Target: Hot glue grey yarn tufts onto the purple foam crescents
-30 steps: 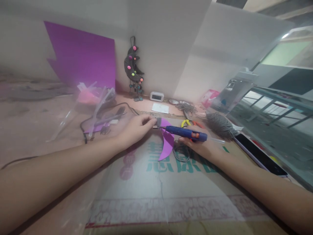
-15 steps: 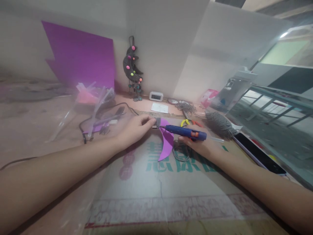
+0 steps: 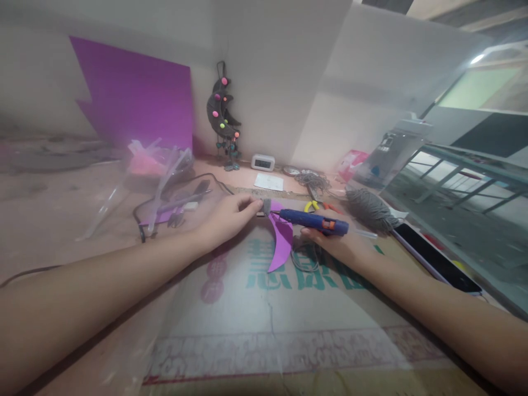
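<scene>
A purple crescent-shaped foam piece [image 3: 281, 242] lies on a flattened cardboard sheet [image 3: 272, 308]. My left hand [image 3: 231, 217] pinches a small grey bit [image 3: 266, 206] at the crescent's upper tip. My right hand [image 3: 334, 245] grips a blue glue gun [image 3: 313, 221], held level, with its nozzle at that same tip beside my left fingers. A loop of grey cord lies under the right hand.
A dark decorated crescent ornament [image 3: 223, 118] and a purple sheet [image 3: 136, 93] lean on the back wall. A small clock [image 3: 263, 162], a grey yarn bundle [image 3: 369, 210], yellow-handled pliers [image 3: 314, 206], a phone [image 3: 437, 258] and clear plastic bags [image 3: 160, 165] surround the work.
</scene>
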{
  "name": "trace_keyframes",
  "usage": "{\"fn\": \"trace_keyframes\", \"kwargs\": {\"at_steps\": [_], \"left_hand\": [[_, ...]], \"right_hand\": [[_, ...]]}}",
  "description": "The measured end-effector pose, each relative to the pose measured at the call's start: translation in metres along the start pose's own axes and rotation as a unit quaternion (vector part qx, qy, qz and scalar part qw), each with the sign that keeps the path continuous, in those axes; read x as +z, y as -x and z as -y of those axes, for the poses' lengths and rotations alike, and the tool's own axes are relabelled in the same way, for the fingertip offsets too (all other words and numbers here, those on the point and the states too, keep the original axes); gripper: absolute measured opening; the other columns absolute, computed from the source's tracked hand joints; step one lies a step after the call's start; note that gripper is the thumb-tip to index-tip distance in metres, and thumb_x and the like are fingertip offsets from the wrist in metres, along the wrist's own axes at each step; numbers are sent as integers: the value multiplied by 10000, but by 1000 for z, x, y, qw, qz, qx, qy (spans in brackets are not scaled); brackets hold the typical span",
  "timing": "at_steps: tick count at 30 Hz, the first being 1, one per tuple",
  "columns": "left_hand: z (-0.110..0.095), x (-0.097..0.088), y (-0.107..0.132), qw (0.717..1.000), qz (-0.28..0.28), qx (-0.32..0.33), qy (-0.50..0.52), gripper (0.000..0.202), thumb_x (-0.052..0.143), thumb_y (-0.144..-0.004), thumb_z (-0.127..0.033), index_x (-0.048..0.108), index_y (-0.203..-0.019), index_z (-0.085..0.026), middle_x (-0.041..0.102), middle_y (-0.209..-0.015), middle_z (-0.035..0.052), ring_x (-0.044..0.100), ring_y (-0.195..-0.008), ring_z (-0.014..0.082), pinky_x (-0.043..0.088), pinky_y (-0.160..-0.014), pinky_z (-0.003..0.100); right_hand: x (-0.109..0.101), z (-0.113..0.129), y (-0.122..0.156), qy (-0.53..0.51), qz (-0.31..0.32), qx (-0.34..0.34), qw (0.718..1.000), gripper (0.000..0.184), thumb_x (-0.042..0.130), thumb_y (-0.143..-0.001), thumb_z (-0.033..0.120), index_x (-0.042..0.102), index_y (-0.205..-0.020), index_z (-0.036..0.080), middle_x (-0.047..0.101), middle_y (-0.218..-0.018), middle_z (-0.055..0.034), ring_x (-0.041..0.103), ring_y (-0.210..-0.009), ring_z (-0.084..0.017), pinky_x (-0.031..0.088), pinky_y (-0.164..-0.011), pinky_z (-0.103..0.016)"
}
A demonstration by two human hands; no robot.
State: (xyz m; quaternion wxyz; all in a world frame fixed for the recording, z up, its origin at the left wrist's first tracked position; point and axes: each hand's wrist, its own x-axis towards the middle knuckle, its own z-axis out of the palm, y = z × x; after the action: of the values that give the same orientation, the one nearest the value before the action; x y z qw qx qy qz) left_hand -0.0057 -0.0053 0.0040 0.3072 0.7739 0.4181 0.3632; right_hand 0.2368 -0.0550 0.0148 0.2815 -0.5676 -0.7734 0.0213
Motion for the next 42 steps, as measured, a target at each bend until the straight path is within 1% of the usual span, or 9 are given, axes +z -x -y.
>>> {"fn": "trace_keyframes", "kwargs": {"at_steps": [5, 13, 18, 22, 27, 31, 35, 42], "left_hand": [[1, 0, -1, 1000, 4, 1, 0, 322, 435, -889, -408, 546, -704, -169, 549, -652, -25, 462, -592, 122, 336, -570, 235], [2, 1, -1, 1000, 6, 4, -9, 325, 436, -889, -409, 539, -695, -170, 561, -664, -21, 475, -599, 126, 326, -558, 236], [3, 1, -2, 1000, 10, 8, -11, 332, 431, -891, -416, 541, -698, -170, 566, -679, -17, 483, -619, 130, 328, -565, 237], [4, 1, -2, 1000, 14, 12, -19, 334, 421, -896, -419, 549, -710, -172, 575, -690, -18, 485, -627, 130, 331, -577, 239], [5, 1, -1, 999, 19, 16, -25, 348, 406, -894, -435, 542, -707, -174, 575, -691, -10, 486, -632, 140, 327, -573, 245], [5, 1, -2, 999, 21, 16, -27, 353, 401, -892, -442, 526, -698, -175, 567, -688, -9, 473, -627, 139, 319, -568, 245], [5, 2, -2, 999, 25, 18, -31, 352, 400, -889, -437, 538, -703, -172, 576, -694, -3, 477, -630, 141, 321, -565, 244], [5, 2, -2, 999, 28, 21, -34, 352, 410, -888, -440, 560, -715, -172, 581, -703, -10, 492, -648, 140, 343, -589, 245]], "right_hand": [[1, -3, 0, 2, -8, -8, 1000, 269, 589, -774, 422, 503, -632, 210, 528, -604, -8, 515, -584, -167, 383, -532, -290], [9, -19, 2, -12, -44, -16, 999, 278, 631, -766, 455, 545, -672, 209, 575, -650, -6, 554, -621, -171, 419, -572, -286], [10, -23, 3, -15, -47, -2, 999, 269, 640, -761, 475, 589, -726, 213, 601, -668, -12, 578, -628, -178, 433, -575, -291], [10, -23, 2, -13, -47, -8, 999, 255, 636, -765, 456, 595, -701, 212, 618, -684, -17, 591, -652, -184, 435, -580, -291], [5, -15, 1, 0, -29, -4, 1000, 214, 626, -776, 425, 618, -757, 212, 648, -743, -32, 608, -696, -202, 447, -610, -312], [2, -11, 1, -2, -13, 0, 1000, 200, 620, -785, 410, 608, -744, 215, 637, -721, -27, 598, -673, -197, 450, -609, -313], [2, -12, 1, -7, -24, -4, 1000, 213, 625, -782, 406, 586, -702, 213, 624, -697, -25, 589, -659, -192, 443, -611, -308], [0, -8, 1, -11, -25, 13, 1000, 248, 625, -777, 422, 565, -675, 204, 586, -641, -12, 549, -598, -170, 411, -565, -287]]}}
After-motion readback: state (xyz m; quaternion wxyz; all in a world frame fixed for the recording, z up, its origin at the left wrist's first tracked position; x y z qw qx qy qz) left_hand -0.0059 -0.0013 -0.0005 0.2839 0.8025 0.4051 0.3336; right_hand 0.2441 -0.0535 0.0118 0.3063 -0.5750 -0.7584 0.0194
